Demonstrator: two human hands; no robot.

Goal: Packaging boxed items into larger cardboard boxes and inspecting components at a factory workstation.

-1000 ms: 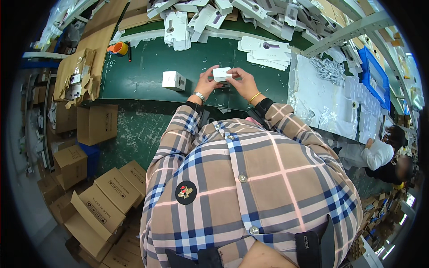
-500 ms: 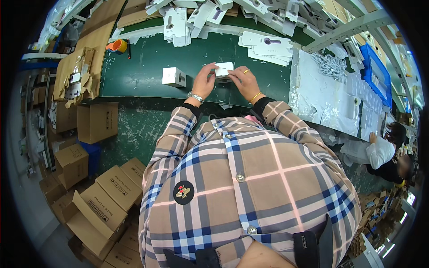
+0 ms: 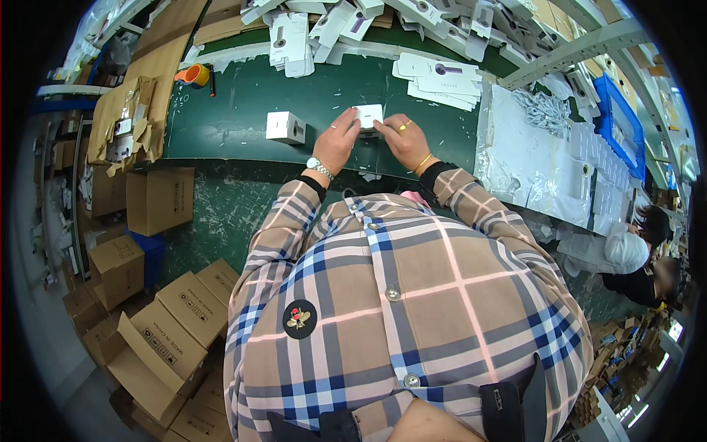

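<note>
On the green tabletop in front of me stands a small white carton (image 3: 369, 112), held between my two hands. My left hand (image 3: 339, 141) has its fingertips along the carton's left side. From the right, the thumb and fingers of my right hand (image 3: 406, 144) grip its near right corner. The carton's lower part is partly hidden by my fingers. Just left of my left hand sits a second white carton (image 3: 283, 127), closed and upright, with a dark picture on its right face.
Flat white carton blanks (image 3: 442, 79) lie beyond my right hand; more are heaped along the back. An orange tape roll (image 3: 196, 75) and a black marker (image 3: 212, 82) lie far left. Brown boxes (image 3: 162, 339) stand on the floor at left. Two people work at far right.
The fingers of both hands have shifted on the carton, the left ones now lying straighter along its side. The carton stays in nearly the same spot. At far right a co-worker has leaned lower.
</note>
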